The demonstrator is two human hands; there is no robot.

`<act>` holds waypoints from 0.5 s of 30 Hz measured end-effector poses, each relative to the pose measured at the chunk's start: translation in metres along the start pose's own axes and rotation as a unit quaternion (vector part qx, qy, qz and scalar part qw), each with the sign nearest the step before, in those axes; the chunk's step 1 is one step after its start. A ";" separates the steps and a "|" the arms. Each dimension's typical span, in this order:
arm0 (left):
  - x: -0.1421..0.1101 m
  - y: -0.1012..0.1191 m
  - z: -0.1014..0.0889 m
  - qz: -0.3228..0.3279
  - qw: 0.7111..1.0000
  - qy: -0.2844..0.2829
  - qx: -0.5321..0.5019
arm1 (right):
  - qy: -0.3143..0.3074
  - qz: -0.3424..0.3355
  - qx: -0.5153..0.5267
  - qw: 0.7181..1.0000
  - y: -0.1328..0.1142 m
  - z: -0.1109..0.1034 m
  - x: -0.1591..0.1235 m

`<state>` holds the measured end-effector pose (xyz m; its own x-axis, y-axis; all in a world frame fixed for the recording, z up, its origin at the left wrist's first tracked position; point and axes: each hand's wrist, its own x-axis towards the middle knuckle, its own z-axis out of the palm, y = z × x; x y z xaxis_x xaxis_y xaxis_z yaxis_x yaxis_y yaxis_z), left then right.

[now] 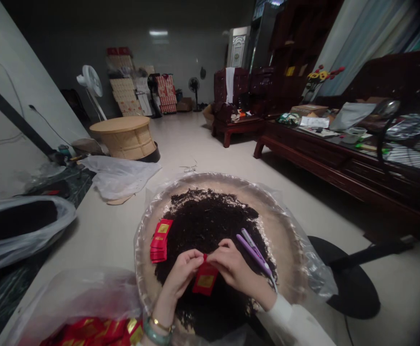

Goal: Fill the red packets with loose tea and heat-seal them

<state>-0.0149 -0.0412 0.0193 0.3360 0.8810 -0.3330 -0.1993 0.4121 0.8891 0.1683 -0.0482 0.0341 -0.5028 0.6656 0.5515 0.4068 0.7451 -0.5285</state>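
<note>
- Pale floor (112,230) runs under everything, from the round tray up front to the dim back wall (181,57).
- Nearest, at lower left, a clear plastic bag (87,283) holds a heap of red and gold packets (94,331).
- Left hand (186,269), with a gold bangle (159,325) and a green bangle (157,334) at its wrist: thumb and fingers pinch the top of a red packet (205,282).
- Right hand (231,266), below a white sleeve (285,312): fingertips clamp the same top edge, close beside the left ones. The packet hangs over the dark, leafy material (210,218), inside the tray.
- Round tray (143,226), lined with clear plastic: a stack of red packets (159,244) lies on its left side, a purple tool (255,254) on its right.
- Left of the tray, an open bag (63,223) contains more dark material; to the right stands a black round base (357,288).
- Beyond: a round drum-shaped table (123,126) and a white fan (92,80) at left, a cluttered wooden table (303,144) at right.
- Farthest back, stacked boxes (123,93) and a black fan (194,85).
</note>
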 end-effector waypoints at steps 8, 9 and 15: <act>-0.003 0.001 0.009 0.151 0.973 0.072 0.157 | -0.088 0.131 0.008 0.987 -0.008 0.003 -0.001; -0.003 0.001 0.010 0.166 0.966 0.081 0.181 | -0.098 0.147 0.009 0.984 -0.009 0.004 -0.001; -0.003 0.008 0.007 0.153 0.963 0.030 0.222 | -0.068 0.077 -0.005 0.995 -0.007 0.012 -0.010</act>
<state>-0.0114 -0.0421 0.0294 0.2678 0.9626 -0.0407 0.1373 0.0037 0.9905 0.1616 -0.0606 0.0245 -0.5321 0.7602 0.3727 0.4933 0.6362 -0.5932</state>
